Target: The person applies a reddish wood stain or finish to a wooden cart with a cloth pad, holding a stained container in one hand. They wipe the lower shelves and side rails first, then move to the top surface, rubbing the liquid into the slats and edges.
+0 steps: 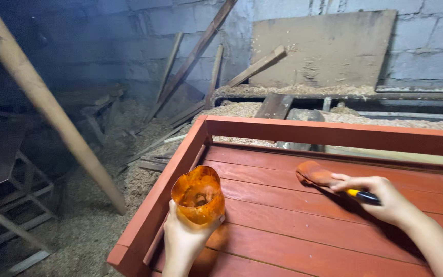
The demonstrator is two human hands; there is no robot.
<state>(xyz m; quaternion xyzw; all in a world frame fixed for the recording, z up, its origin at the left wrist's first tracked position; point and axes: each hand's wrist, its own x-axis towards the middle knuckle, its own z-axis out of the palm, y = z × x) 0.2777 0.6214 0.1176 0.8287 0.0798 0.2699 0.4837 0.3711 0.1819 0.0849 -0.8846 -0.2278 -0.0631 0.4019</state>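
My left hand (183, 240) holds a cut-off plastic bottle (199, 195) stained orange-brown, open end facing me, over the left side of a red-brown wooden bench (303, 225). My right hand (380, 197) grips a brush by its yellow and black handle (362, 195). The brush head (314, 174), soaked in the same red-brown colour, rests on a slat near the bench's back rail (334, 132). The two hands are apart, the bottle lower left, the brush to the right.
A thick wooden pole (47, 102) leans across the left. Sawdust covers the floor (98, 215). Planks (196, 56) and a board (324, 48) lean on the block wall behind. A metal frame (11, 205) stands at lower left.
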